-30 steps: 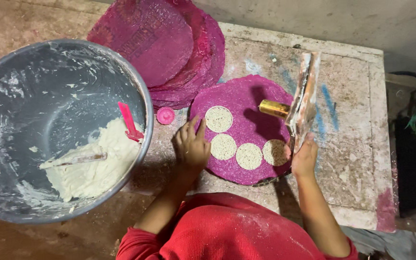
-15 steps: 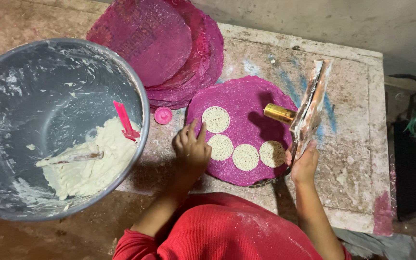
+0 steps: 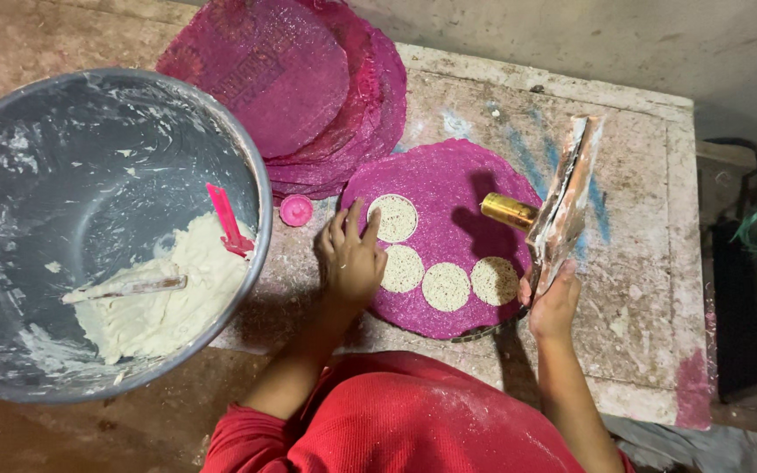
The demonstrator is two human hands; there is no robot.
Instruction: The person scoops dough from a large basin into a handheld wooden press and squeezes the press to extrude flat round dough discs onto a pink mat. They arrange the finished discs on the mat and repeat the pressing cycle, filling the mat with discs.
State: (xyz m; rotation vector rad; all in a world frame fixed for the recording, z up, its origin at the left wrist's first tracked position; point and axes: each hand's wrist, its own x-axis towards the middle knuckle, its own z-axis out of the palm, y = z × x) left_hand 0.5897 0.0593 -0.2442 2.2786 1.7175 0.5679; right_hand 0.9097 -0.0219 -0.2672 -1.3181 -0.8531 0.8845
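Press lid (image 3: 567, 197), tilted upright at the mat's right edge, is gripped at its lower end by the right hand (image 3: 554, 302). The left hand (image 3: 350, 258) rests open, holding nothing, fingers on the pink mat (image 3: 462, 188) beside four dough discs (image 3: 446, 286). Bowl (image 3: 45, 123) of dough sits left.
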